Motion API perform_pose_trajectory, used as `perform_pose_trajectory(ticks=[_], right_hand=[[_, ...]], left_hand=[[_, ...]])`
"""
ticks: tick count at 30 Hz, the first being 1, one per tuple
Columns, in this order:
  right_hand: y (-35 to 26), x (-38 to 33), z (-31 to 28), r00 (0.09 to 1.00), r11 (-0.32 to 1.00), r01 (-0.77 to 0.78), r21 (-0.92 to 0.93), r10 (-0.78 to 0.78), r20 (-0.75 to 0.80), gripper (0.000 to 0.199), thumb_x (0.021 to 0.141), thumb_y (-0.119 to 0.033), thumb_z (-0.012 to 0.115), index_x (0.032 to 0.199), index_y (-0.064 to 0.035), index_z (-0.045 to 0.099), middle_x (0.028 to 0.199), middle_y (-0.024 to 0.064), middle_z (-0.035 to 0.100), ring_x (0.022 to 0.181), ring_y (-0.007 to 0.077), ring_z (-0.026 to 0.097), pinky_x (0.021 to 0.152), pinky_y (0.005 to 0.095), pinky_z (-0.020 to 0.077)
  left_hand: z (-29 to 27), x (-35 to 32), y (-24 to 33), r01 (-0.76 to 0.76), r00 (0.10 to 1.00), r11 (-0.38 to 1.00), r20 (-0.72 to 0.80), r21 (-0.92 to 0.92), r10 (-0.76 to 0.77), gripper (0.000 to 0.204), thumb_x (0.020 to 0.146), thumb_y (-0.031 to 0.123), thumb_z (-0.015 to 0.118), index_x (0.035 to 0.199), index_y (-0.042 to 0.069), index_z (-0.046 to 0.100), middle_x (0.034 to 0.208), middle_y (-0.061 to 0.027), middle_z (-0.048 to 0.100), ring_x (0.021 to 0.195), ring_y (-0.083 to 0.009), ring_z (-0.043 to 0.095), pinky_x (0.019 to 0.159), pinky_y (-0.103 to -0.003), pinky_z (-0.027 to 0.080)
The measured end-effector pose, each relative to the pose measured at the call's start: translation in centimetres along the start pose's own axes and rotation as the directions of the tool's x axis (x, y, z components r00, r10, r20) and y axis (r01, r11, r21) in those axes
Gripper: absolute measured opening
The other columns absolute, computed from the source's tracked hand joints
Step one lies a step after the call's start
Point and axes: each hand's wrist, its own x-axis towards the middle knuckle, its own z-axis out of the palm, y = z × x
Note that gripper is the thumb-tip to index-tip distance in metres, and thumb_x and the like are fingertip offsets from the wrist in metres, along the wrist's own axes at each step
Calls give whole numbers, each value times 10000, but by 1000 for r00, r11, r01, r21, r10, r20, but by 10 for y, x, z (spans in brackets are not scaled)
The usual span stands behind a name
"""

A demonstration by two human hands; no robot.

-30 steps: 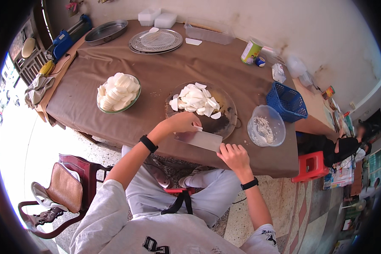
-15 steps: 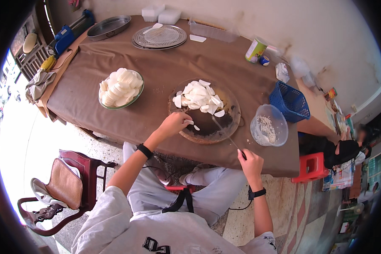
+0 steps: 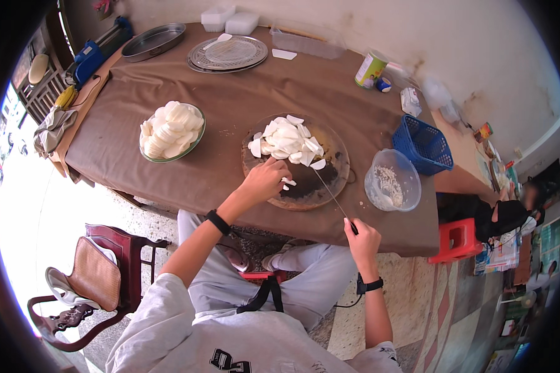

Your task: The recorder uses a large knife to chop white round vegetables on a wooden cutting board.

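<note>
A heap of thin white slices, some half-round, lies on the far part of a round, dark-stained chopping board. My left hand is over the board's left side, its bent fingers at the heap's near edge. Small white pieces show right beside those fingers; what the fingertips pinch is hidden. My right hand grips the dark handle of a thin-bladed knife, whose tip points toward the heap. To the left, a green-rimmed plate carries a tall pile of similar white slices.
Right of the board stand a clear plastic bowl with chopped white bits and a blue basket. Perforated metal trays, a round pan, plastic containers and a can line the back. A red stool is beyond the table's right edge.
My left hand has moved from the board's near left part forward to the heap. Small white pieces now show beside its fingers. The knife stays in my right hand over the board.
</note>
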Motion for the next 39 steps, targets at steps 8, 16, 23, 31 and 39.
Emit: perform_pose_trajectory(ticks=[8, 16, 23, 31, 39], right_hand=[[-5, -1, 4, 1000, 999, -29, 46, 28, 5, 319, 993, -294, 756, 784, -68, 673, 735, 120, 710, 624, 367, 672, 535, 449, 502], [-5, -7, 2, 1000, 999, -30, 37, 30, -3, 335, 993, -289, 756, 764, -67, 652, 723, 120, 703, 618, 372, 670, 530, 455, 502], [-3, -14, 3, 996, 995, -88, 47, 87, 28, 324, 998, -292, 751, 804, -40, 692, 716, 177, 674, 651, 416, 661, 561, 476, 487], [-9, -16, 6, 995, 992, -100, 77, 98, 29, 289, 997, -292, 750, 844, -48, 730, 728, 174, 691, 661, 410, 677, 571, 460, 506], [-4, -22, 9, 997, 995, -75, 60, 76, -10, 329, 1003, -302, 741, 775, -72, 683, 716, 132, 706, 616, 383, 677, 531, 456, 507]], left_hand=[[11, -14, -4, -66, 995, 980, 91, 186, 50, 183, 917, 224, 767, 1077, 135, 769, 1097, 3, 678, 1112, -228, 632, 845, -410, 622], [15, -8, -2, -151, 988, 946, 20, 287, 151, 195, 920, 192, 752, 1106, 136, 774, 1048, -1, 659, 1074, -226, 625, 779, -374, 626], [13, 1, 4, -71, 994, 990, -75, 119, 80, 189, 932, 209, 755, 1103, 131, 770, 1066, -9, 674, 1063, -245, 646, 782, -395, 627], [18, 22, -8, 110, 986, 993, 128, -53, -102, 137, 959, 248, 737, 1056, 173, 800, 1114, -11, 738, 1115, -282, 692, 869, -448, 614], [14, 30, -10, 158, 981, 987, 114, -13, -155, 183, 960, 249, 740, 1095, 139, 793, 1204, -38, 745, 1155, -302, 688, 924, -452, 601]])
